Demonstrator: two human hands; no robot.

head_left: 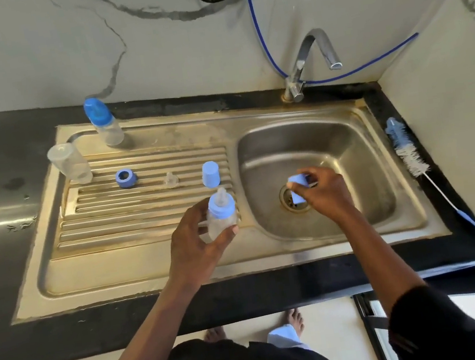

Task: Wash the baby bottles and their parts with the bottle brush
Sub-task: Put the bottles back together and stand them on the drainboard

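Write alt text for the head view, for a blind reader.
A person's left hand holds a baby bottle while the right hand holds a light blue cap over the steel sink basin. A capped bottle, an open bottle, a blue ring, a teat and a second cap sit on the draining board; the bottle brush lies on the counter.

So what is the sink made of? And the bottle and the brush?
The sink looks like stainless steel: grey, with soft reflections. The baby bottle in the left hand is probably clear plastic, as you can see through it. The bottle brush has fuzzy white and blue bristles, perhaps nylon, on a thin stem.
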